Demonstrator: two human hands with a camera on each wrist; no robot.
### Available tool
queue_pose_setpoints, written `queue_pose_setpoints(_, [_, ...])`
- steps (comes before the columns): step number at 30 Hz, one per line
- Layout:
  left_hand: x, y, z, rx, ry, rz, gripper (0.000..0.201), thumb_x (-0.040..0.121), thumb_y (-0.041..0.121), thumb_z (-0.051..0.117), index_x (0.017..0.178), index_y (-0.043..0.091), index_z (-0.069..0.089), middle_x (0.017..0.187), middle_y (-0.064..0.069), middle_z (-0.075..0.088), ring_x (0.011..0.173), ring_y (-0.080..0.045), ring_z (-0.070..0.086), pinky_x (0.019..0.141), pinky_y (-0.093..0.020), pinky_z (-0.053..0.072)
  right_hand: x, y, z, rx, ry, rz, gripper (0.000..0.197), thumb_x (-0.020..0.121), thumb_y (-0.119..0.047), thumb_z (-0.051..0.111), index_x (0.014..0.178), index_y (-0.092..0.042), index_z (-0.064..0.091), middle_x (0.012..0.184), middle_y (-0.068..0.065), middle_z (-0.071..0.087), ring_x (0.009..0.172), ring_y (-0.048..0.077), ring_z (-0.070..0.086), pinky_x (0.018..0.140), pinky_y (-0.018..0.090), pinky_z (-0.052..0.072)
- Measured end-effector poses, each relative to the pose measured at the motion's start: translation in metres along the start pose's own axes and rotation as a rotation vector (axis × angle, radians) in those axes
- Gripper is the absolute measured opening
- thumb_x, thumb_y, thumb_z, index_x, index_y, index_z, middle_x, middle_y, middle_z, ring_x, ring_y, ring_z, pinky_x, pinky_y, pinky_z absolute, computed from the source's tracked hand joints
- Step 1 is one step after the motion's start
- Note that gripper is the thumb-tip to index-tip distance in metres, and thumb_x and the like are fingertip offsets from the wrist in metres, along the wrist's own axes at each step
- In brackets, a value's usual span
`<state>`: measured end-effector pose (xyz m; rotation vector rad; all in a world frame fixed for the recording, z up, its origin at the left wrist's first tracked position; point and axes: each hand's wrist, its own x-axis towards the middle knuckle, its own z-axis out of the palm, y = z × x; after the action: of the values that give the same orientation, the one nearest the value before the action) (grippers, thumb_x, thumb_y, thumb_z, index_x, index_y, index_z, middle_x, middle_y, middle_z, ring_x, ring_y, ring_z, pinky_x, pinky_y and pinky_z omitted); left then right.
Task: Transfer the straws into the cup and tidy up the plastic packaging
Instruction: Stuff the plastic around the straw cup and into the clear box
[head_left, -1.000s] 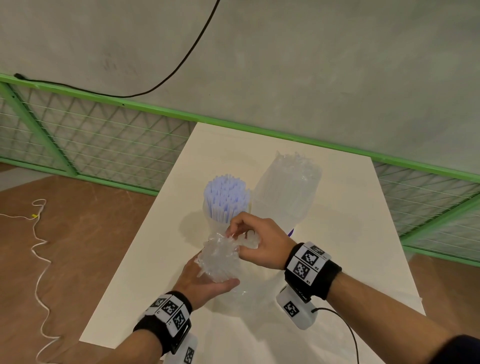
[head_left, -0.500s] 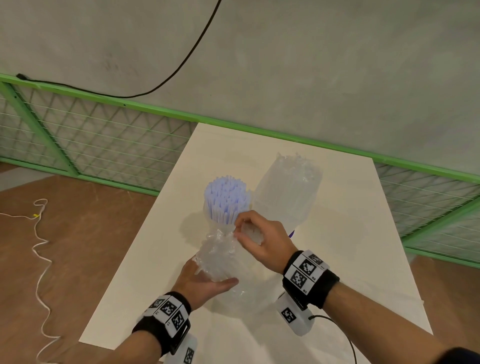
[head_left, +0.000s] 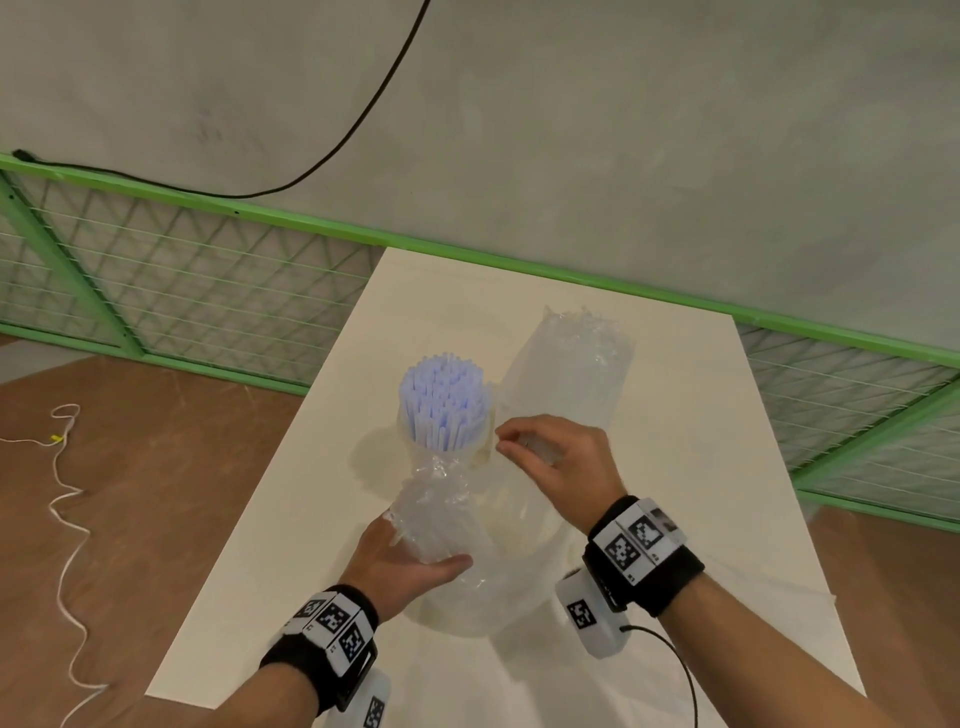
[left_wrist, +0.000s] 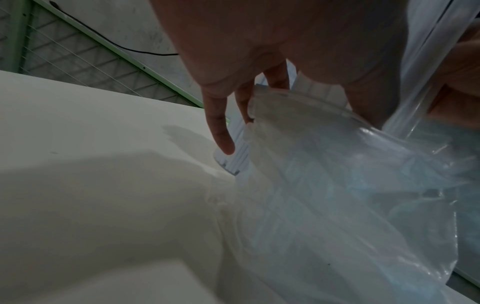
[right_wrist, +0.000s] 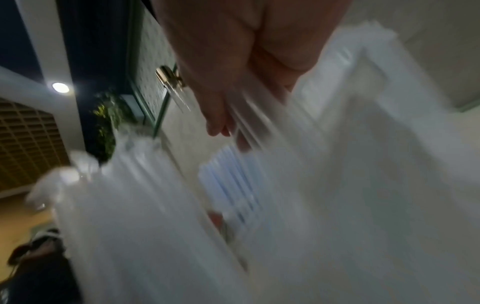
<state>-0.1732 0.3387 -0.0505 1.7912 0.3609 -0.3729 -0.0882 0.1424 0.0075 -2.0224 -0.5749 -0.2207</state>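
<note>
A clear cup (head_left: 482, 442) stands mid-table, packed with upright pale purple straws (head_left: 441, 400). Just in front of it my left hand (head_left: 415, 558) grips a crinkled clear plastic packet (head_left: 441, 512) of transparent straws, thumb across its front. In the left wrist view my fingers (left_wrist: 221, 133) curl around the packet (left_wrist: 337, 185). My right hand (head_left: 506, 441) hovers right of the cup rim and pinches a few clear straws (head_left: 540, 446). The right wrist view is blurred; it shows straws running along my fingers (right_wrist: 215, 121) above the cup's straws (right_wrist: 228, 185).
A second clear packet of straws (head_left: 571, 374) lies behind and right of the cup. The white table (head_left: 701, 493) is narrow, with brown floor to its left. A green wire fence (head_left: 208, 270) stands before the wall. A white cord (head_left: 67, 519) trails on the floor.
My right hand has left the packet's top and moved up and right to the cup's side, pinching straws. The left hand stays on the packet, whose top now stands taller.
</note>
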Motion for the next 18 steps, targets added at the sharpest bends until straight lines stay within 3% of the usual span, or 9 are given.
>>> queue_pose_setpoints(3, [0.001,-0.001,0.001,-0.031,0.024,0.006,0.051,0.070,0.015,0.086,0.114,0.015,0.061,0.067,0.028,0.067,0.068,0.032,0.051,0.063,0.011,0.030,0.024,-0.029,-0.027,0.100,0.134,0.036,0.014,0.081,-0.008,0.078,0.093,-0.015,0.076,0.089,-0.002,0.076,0.081,0.016,0.073,0.083,0.043,0.058])
queue_pose_setpoints(5, [0.000,-0.001,0.001,-0.023,0.025,0.015,0.051,0.070,0.015,0.086,0.115,0.013,0.061,0.078,0.021,0.068,0.069,0.033,0.051,0.063,0.011,0.030,0.044,-0.055,-0.055,0.189,0.244,0.026,0.015,0.081,-0.006,0.078,0.092,-0.017,0.075,0.085,0.001,0.076,0.077,0.025,0.074,0.080,0.046,0.059])
queue_pose_setpoints(7, [0.002,-0.003,0.000,-0.021,0.007,0.020,0.055,0.071,0.020,0.086,0.118,0.012,0.061,0.090,0.017,0.068,0.074,0.033,0.051,0.065,0.012,0.029,0.063,-0.078,-0.088,0.277,0.361,-0.054,0.013,0.083,-0.003,0.074,0.095,-0.010,0.072,0.078,0.002,0.075,0.072,0.031,0.073,0.074,0.043,0.059])
queue_pose_setpoints(11, [0.003,-0.004,-0.001,-0.011,-0.003,0.012,0.054,0.070,0.025,0.087,0.116,0.012,0.063,0.093,0.015,0.069,0.075,0.033,0.051,0.066,0.012,0.028,0.095,-0.087,-0.135,0.372,0.574,-0.139,0.018,0.085,-0.001,0.072,0.100,0.006,0.066,0.072,0.006,0.071,0.071,0.035,0.072,0.068,0.039,0.059])
queue_pose_setpoints(14, [0.002,-0.003,0.000,-0.057,0.018,0.008,0.051,0.068,0.016,0.088,0.113,0.013,0.063,0.090,0.012,0.070,0.070,0.028,0.055,0.062,0.010,0.032,0.110,-0.057,-0.136,0.322,0.575,-0.024,0.018,0.085,-0.002,0.072,0.100,0.006,0.067,0.069,0.001,0.071,0.068,0.029,0.072,0.071,0.042,0.060])
queue_pose_setpoints(16, [0.001,-0.002,0.000,-0.084,0.025,0.002,0.051,0.068,0.012,0.087,0.113,0.012,0.062,0.086,0.014,0.069,0.068,0.027,0.056,0.061,0.010,0.033,0.114,-0.032,-0.126,0.266,0.508,0.061,0.009,0.085,-0.004,0.071,0.094,-0.006,0.070,0.066,-0.001,0.071,0.066,0.025,0.071,0.074,0.049,0.060])
queue_pose_setpoints(18, [0.002,-0.004,0.000,-0.106,0.031,0.000,0.056,0.067,0.012,0.088,0.116,0.011,0.061,0.083,0.016,0.070,0.069,0.025,0.059,0.062,0.009,0.034,0.115,-0.011,-0.116,0.195,0.398,0.117,0.012,0.085,-0.008,0.072,0.089,-0.019,0.071,0.067,0.001,0.072,0.069,0.027,0.072,0.076,0.054,0.058])
